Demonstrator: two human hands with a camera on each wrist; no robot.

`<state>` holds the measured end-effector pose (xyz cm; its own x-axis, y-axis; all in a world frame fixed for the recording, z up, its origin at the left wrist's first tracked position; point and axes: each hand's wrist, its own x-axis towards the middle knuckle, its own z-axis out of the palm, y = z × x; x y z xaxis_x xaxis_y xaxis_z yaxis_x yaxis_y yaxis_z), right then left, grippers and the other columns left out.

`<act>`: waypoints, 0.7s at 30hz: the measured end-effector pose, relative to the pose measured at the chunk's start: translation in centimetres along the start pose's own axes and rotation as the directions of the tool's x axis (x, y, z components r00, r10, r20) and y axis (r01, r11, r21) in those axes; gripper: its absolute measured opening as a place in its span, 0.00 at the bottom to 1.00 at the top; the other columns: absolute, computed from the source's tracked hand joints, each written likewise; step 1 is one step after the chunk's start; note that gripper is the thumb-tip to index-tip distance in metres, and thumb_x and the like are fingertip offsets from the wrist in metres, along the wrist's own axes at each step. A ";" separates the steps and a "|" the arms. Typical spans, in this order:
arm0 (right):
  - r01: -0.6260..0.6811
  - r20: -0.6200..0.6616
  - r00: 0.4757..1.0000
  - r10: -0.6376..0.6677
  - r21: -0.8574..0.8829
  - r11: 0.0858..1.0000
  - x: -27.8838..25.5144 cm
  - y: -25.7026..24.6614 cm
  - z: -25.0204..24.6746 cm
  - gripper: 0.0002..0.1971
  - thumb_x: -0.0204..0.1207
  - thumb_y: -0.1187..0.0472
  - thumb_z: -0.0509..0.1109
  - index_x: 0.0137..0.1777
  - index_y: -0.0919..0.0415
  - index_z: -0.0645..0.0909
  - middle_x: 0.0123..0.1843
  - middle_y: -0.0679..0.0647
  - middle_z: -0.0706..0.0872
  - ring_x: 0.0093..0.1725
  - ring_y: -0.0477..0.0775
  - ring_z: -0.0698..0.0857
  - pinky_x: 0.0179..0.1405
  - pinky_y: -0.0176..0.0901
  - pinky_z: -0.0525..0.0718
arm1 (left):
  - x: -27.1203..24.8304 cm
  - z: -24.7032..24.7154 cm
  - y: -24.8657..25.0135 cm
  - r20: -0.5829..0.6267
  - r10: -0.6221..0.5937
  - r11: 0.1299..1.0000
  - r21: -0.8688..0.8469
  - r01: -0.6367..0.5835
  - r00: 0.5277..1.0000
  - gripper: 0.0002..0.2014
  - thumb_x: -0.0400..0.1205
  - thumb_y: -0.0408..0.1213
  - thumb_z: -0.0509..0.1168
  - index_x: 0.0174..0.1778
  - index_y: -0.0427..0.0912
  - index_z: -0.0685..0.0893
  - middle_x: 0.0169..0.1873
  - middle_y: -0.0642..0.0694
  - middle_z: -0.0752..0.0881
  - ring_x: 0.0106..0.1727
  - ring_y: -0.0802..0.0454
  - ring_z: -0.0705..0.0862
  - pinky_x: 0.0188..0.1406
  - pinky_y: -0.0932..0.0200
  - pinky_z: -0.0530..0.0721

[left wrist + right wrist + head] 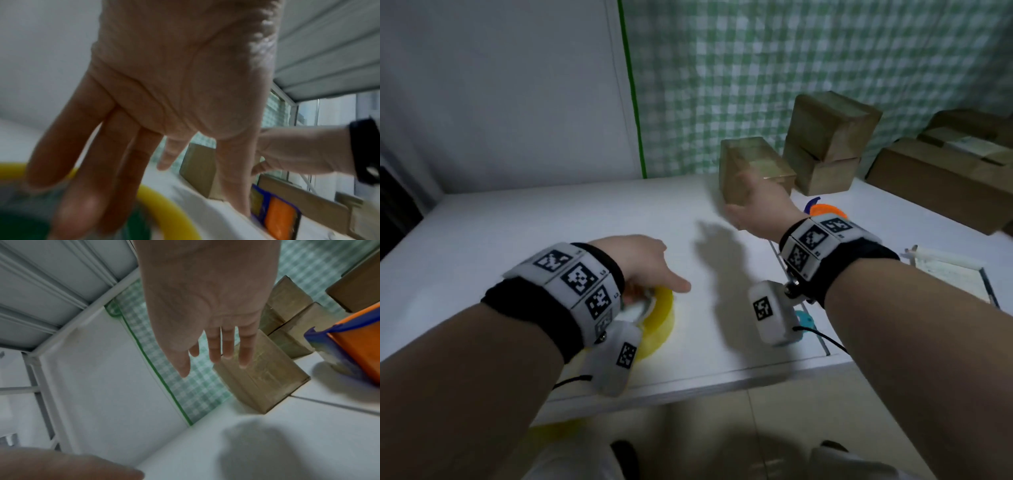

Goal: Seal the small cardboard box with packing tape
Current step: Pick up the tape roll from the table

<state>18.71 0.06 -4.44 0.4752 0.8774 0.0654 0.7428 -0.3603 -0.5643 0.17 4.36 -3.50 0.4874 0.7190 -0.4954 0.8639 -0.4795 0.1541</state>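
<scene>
White table against a white wall, with green-and-white checked cloth hanging behind on the right. Two brown boxes stacked at the back, top one tilted. Bigger flat cardboard box far right. Orange and blue tape dispenser just in front of the stack. White tray at the right edge. Small teal object near the front edge, mostly hidden.

Small packing station, likely home or stockroom corner: white table against plain wall, green gingham curtain, stacked cardboard boxes, yellow tape roll, tiled floor.
</scene>
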 end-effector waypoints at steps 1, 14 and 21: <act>0.004 0.042 0.999 -0.005 0.018 1.000 -1.0 -0.3 0.2 0.28 0.75 0.56 0.69 0.75 0.58 0.69 0.68 0.60 0.81 0.66 0.62 0.80 0.57 0.41 0.76 | -0.2 0.8 -0.2 0.026 -0.004 1.000 0.004 0.004 1.000 0.49 0.72 0.59 0.71 0.83 0.44 0.54 0.74 0.40 0.73 0.56 0.39 0.85 0.54 0.50 0.85; -0.267 0.379 0.924 0.050 0.545 0.795 -8.6 -2.5 -0.3 0.32 0.79 0.44 0.65 0.79 0.55 0.63 0.64 0.60 0.82 0.49 0.56 0.86 0.45 0.47 0.87 | -4.5 1.5 -1.0 -0.211 0.176 0.444 -0.855 -0.269 0.961 0.54 0.74 0.17 0.68 0.84 0.55 0.41 0.46 0.37 0.85 0.44 0.45 0.86 0.42 0.56 0.89; -0.293 0.404 0.914 0.031 0.607 0.739 -10.1 -1.6 -0.5 0.42 0.74 0.64 0.74 0.83 0.51 0.55 0.67 0.64 0.83 0.49 0.59 0.88 0.48 0.52 0.89 | -4.7 4.3 1.3 -0.121 0.240 0.414 -0.885 -0.214 0.963 0.51 0.76 0.23 0.69 0.83 0.54 0.41 0.43 0.41 0.87 0.42 0.47 0.87 0.48 0.54 0.88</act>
<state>12.93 -8.41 -3.73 0.2664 0.9191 -0.2904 0.1233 -0.3314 -0.9354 -1.55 -1.77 -4.66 0.6920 0.6383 -0.3373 0.3659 0.0927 0.9260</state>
